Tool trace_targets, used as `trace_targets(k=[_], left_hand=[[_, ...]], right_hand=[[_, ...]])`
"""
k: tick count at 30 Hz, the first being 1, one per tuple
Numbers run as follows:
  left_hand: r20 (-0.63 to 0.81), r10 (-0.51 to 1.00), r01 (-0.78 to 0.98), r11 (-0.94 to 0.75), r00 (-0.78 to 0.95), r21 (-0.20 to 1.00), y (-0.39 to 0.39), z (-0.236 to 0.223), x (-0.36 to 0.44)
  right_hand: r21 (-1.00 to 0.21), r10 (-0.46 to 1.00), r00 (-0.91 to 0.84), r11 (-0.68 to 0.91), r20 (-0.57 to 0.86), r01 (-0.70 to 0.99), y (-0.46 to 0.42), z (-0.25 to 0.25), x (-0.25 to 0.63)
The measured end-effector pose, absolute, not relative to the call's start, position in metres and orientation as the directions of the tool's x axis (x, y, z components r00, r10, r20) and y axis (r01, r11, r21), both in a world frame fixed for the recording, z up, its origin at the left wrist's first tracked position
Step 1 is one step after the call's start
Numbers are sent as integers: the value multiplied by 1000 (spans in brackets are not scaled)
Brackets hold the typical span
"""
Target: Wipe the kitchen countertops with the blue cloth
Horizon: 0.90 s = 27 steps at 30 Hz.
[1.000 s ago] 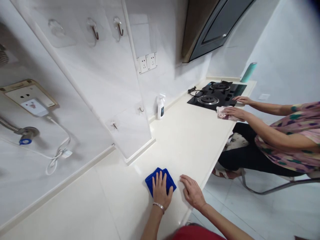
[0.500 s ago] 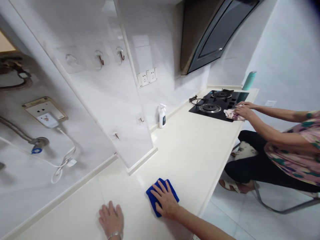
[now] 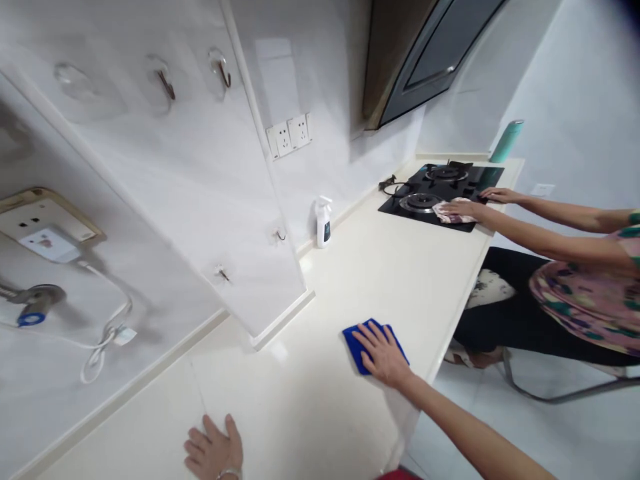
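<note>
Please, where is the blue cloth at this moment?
In the head view, the blue cloth lies on the white countertop near its front edge, under the person's right hand, with the spray bottle farther along by the wall.

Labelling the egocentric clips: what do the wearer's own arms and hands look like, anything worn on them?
No sleeves, gloves or cables show on the left hand or the right hand; the arms are bare. The left wrist wears a silver-coloured bracelet; the right shows no jewellery. A sliver of red fabric at the bottom edge is probably the wearer's top.
</note>
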<state>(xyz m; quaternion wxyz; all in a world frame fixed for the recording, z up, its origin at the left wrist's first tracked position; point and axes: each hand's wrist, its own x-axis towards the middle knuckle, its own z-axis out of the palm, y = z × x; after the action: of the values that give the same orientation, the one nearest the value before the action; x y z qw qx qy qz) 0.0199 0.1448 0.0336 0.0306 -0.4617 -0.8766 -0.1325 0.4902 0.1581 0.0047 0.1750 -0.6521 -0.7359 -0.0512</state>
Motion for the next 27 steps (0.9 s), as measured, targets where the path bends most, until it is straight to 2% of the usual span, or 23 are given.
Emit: trace_targets(k=[4, 7, 10, 12, 14, 17, 20, 23, 27], left_hand=[[208, 806, 832, 526, -554, 178, 143, 38, 28], [195, 809, 831, 525, -554, 183, 142, 40, 32], [187, 812, 831, 522, -554, 195, 142, 41, 34], [179, 813, 829, 523, -555, 196, 142, 42, 34], [160, 812, 825, 531, -561, 194, 143, 42, 34], [150, 813, 823, 534, -563, 195, 144, 42, 32], [156, 814, 825, 528, -559, 201, 146, 40, 29], [147, 817, 824, 525, -558, 213, 149, 37, 24], [143, 822, 827, 516, -551, 223, 151, 34, 23]], right_hand=[[-86, 953, 92, -70, 289, 994, 172, 4, 551], [-81, 925, 254, -241, 282, 967, 184, 7, 572], [-107, 880, 415, -401, 233, 910, 204, 14, 551], [-133, 873, 459, -442, 165, 887, 217, 20, 514], [-170, 922, 373, -353, 101, 920, 224, 28, 465], [-280, 994, 113, -105, 12, 954, 209, 41, 390], [-416, 986, -165, 155, 12, 896, 164, 49, 343], [-507, 913, -400, 383, 80, 773, 109, 50, 339], [-516, 872, -483, 449, 77, 729, 60, 46, 386]])
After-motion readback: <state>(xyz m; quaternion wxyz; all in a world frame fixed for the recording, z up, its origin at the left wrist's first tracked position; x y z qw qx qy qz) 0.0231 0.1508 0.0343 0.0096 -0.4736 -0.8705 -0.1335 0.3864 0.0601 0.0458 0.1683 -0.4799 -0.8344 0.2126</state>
